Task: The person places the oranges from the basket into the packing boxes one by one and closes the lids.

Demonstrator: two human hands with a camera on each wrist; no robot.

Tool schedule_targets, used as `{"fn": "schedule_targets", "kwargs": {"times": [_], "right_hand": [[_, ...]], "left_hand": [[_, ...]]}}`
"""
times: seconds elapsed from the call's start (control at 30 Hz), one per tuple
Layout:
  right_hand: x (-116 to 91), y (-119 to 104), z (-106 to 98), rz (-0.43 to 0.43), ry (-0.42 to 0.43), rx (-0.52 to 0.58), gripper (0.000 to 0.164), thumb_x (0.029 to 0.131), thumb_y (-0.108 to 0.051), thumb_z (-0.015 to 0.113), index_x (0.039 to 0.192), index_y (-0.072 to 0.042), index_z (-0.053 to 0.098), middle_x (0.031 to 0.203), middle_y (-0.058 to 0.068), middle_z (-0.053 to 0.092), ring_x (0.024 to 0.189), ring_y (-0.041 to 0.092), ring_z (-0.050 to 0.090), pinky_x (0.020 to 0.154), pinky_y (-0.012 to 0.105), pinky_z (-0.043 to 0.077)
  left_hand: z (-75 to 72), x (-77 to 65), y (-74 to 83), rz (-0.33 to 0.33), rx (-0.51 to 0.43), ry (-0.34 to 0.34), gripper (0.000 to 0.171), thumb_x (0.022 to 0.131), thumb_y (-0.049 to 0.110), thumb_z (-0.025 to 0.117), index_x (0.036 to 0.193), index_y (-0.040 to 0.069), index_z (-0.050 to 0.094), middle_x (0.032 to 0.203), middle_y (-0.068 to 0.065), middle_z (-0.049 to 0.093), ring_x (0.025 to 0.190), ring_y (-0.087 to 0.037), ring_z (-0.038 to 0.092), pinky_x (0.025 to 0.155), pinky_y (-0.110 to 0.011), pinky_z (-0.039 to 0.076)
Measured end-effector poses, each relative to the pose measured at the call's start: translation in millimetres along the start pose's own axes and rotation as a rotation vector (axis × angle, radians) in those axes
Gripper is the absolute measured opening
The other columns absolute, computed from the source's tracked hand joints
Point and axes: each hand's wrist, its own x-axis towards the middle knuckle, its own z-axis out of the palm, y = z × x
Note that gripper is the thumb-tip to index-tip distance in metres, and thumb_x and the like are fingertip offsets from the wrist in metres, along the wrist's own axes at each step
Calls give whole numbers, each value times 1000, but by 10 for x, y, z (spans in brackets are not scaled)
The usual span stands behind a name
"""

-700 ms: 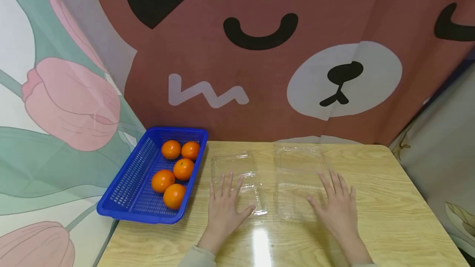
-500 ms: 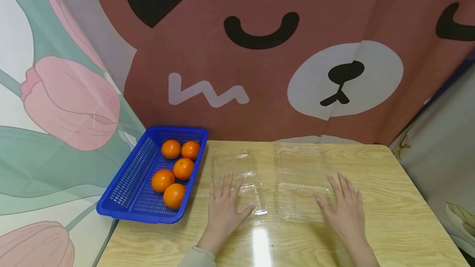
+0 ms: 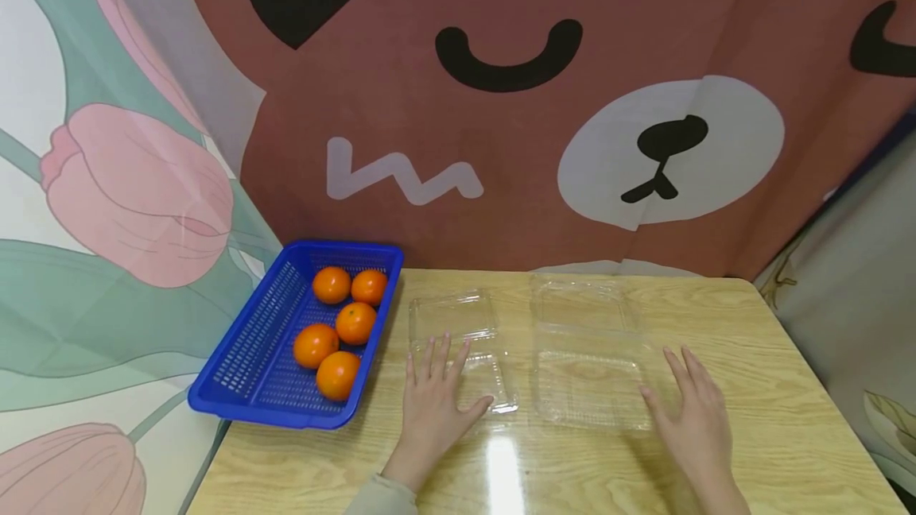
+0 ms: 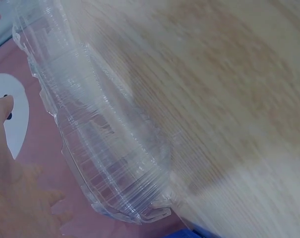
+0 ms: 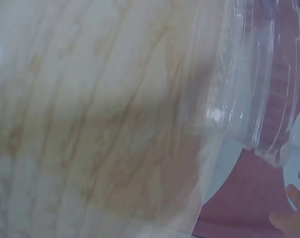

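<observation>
Two clear plastic clamshell boxes lie opened out on the table. My left hand (image 3: 432, 412), fingers spread, is over the near half of the left box (image 3: 452, 316); whether it touches the plastic I cannot tell. Just right of the larger right box (image 3: 590, 392), my right hand (image 3: 694, 424) has its fingers extended, its thumb tip close to the box's edge. In the left wrist view the left box (image 4: 105, 134) shows beside the left hand (image 4: 21, 198). The right wrist view has the right box (image 5: 244, 74) at upper right and part of the right hand (image 5: 293, 213).
A blue plastic basket (image 3: 250, 332) holding several oranges (image 3: 316, 346) stands at the table's left edge. Behind the wooden table (image 3: 758, 356) hangs a brown curtain (image 3: 515, 141) with a bear's face. A flowered cloth (image 3: 136, 197) hangs on the left.
My right hand has moved right, from over the right box to beyond its right edge. The left hand and both boxes have stayed in place.
</observation>
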Motion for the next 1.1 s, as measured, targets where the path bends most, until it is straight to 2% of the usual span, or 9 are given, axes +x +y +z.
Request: {"fn": "schedule_targets", "kwargs": {"times": [0.13, 0.27, 0.4, 0.53, 0.67, 0.77, 0.87, 0.97, 1.1], "right_hand": [[-25, 35, -43, 87, -5, 73, 63, 90, -25, 61, 145, -18, 31, 151, 15, 21, 132, 48, 21, 88, 74, 22], [-53, 66, -66, 198, -26, 179, 57, 95, -24, 53, 146, -20, 29, 153, 8, 17, 134, 46, 17, 83, 78, 21], [-74, 98, -75, 284, -31, 309, 53, 98, -24, 46, 147, -21, 27, 154, 1, 14, 137, 40, 12, 91, 76, 14], [-89, 122, -70, 371, -36, 424, 50, 100, -28, 40, 148, -26, 24, 154, 0, 14, 138, 35, 13, 104, 64, 10], [-109, 142, -51, 472, -48, 472, 50, 101, -33, 34, 148, -27, 21, 153, 5, 18, 137, 30, 20, 108, 54, 16], [-141, 170, -33, 513, -47, 466, 50, 101, -35, 32, 148, -22, 22, 151, 5, 25, 132, 10, 29, 108, 28, 25], [-181, 200, -19, 522, -27, 508, 50, 101, -34, 31, 148, -16, 25, 147, 5, 34, 117, -7, 39, 91, 7, 33], [-220, 218, -7, 527, -12, 653, 50, 101, -34, 31, 147, -13, 26, 144, 5, 38, 106, -11, 47, 80, 4, 39], [-262, 221, 22, 547, -31, 958, 52, 101, -34, 31, 148, -12, 23, 142, -2, 40, 107, -7, 52, 84, 7, 40]], "left_hand": [[8, -3, 5, 3, -4, 6, 91, 76, 76, 46, 149, 30, 17, 155, -4, 7, 140, -30, 9, 109, -55, 3], [13, -7, 9, 3, -6, 7, 91, 76, 75, 47, 149, 31, 17, 155, -4, 7, 140, -30, 10, 109, -56, 5], [17, -15, 7, 6, -1, 11, 90, 76, 75, 46, 149, 30, 19, 155, -4, 8, 140, -31, 13, 108, -57, 9], [16, -22, 5, 9, -5, 11, 89, 77, 75, 45, 149, 29, 20, 155, -4, 8, 140, -30, 12, 108, -56, 10], [17, -28, 5, 6, -21, 18, 88, 77, 74, 46, 149, 30, 19, 155, -3, 9, 140, -30, 14, 108, -56, 15], [25, -39, -1, -1, -35, 18, 87, 77, 73, 48, 148, 30, 21, 154, -3, 11, 139, -31, 16, 107, -56, 17], [36, -51, -8, -10, -34, 14, 86, 78, 73, 46, 148, 30, 23, 154, -3, 12, 139, -30, 17, 107, -56, 18], [41, -56, -14, -17, -47, 20, 84, 78, 73, 46, 147, 29, 26, 154, -3, 17, 138, -30, 19, 107, -55, 19], [26, -61, -11, -23, -97, 37, 80, 80, 69, 48, 146, 28, 30, 151, -5, 25, 136, -31, 24, 107, -54, 20]]}}
